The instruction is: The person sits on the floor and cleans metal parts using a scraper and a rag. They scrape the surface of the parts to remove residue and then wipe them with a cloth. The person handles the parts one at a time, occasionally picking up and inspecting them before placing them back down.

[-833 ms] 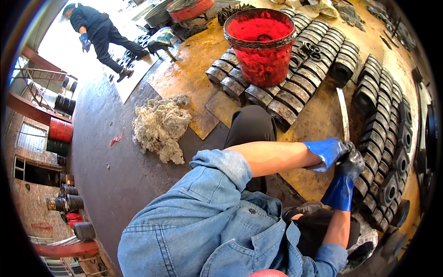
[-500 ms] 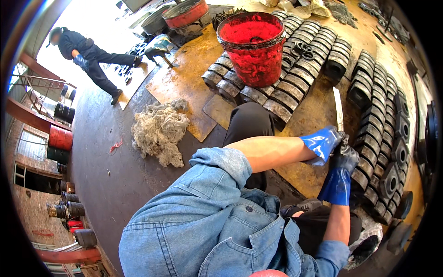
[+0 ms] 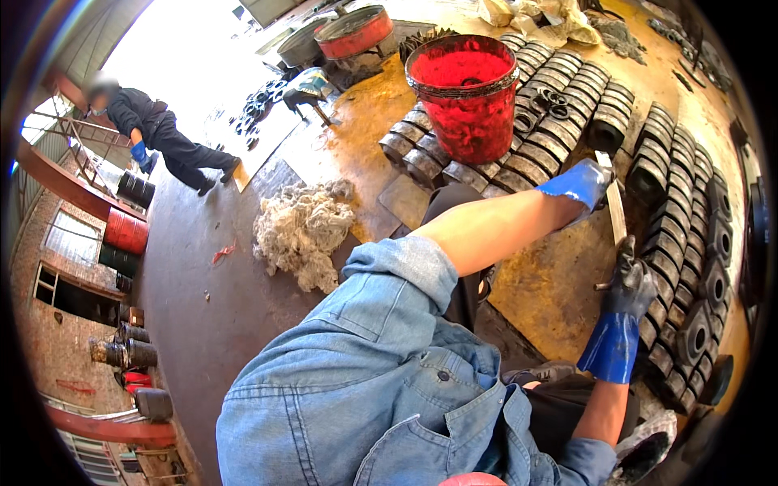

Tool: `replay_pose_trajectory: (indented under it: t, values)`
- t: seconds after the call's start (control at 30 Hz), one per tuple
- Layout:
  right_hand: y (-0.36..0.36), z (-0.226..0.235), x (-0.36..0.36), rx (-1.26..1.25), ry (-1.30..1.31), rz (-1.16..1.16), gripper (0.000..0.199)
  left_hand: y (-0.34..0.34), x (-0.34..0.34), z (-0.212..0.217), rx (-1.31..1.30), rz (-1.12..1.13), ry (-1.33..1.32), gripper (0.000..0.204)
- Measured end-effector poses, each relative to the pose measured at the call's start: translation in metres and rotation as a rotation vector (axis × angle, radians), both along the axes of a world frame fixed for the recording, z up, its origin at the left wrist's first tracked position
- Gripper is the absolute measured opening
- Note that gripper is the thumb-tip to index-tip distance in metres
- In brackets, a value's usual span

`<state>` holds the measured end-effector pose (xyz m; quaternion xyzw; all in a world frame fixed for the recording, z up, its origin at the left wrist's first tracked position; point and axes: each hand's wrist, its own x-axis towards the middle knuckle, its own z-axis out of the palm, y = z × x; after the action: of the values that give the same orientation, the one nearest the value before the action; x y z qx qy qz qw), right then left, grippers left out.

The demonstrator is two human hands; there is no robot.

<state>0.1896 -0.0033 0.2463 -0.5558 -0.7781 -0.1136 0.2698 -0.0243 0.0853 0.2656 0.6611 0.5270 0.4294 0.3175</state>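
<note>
A long flat pale bar [image 3: 616, 212], narrow and straight-edged, stretches between my two gloved hands; I cannot make out what kind of tool it is. My left hand [image 3: 585, 185], in a blue rubber glove, is closed around its far part. Lower down, the dark, smeared fingers of my right hand [image 3: 626, 296] grip the bar's near end. A short thin stub [image 3: 601, 286] juts out to the left of that glove. Just beyond my hands stand rows of dark metal rings [image 3: 648, 275], packed side by side on the floor.
A red-smeared bucket [image 3: 463, 105] rests on more rings ahead. Grey fibre waste [image 3: 304, 231] lies in a heap on the dark floor [image 3: 211, 340] to the left. Another person [image 3: 166, 134] in dark clothes stands at the far left, near a small stool [image 3: 308, 91].
My hands have moved apart along the bar: the left went away from me, the right came slightly nearer. The bar now slants between them. The whole view has shifted a little.
</note>
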Motion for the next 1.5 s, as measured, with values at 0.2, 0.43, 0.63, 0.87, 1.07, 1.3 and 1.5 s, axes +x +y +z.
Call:
replay_pose_trajectory:
  t: [0.2, 0.43, 0.63, 0.87, 1.07, 1.3, 1.5]
  values:
    - [0.005, 0.004, 0.015, -0.078, -0.048, 0.086, 0.041, 0.042, -0.022, -0.008, -0.067, 0.062, -0.165, 0.025]
    - [-0.006, -0.052, 0.082, -0.401, 0.705, 0.017, 0.045, 0.072, -0.049, -0.011, -0.111, 0.047, -0.293, 0.032]
    - [0.023, -0.044, 0.086, -0.911, 1.919, 0.127, 0.030, 0.057, -0.079, -0.038, -0.263, 0.058, -0.407, 0.038]
    - [0.021, -0.010, 0.062, -0.916, 2.328, 0.512, 0.042, 0.041, -0.086, -0.046, -0.346, 0.061, -0.452, 0.045]
    - [0.021, -0.004, 0.078, -0.828, 2.291, 0.539, 0.059, 0.039, -0.085, -0.055, -0.382, 0.046, -0.475, 0.052]
    - [0.019, -0.010, 0.090, -0.743, 2.278, 0.632, 0.070, 0.035, -0.086, -0.056, -0.401, 0.037, -0.504, 0.060]
    - [0.037, -0.038, 0.083, -0.786, 2.259, 0.931, 0.062, 0.007, -0.113, -0.048, -0.343, 0.038, -0.557, 0.066]
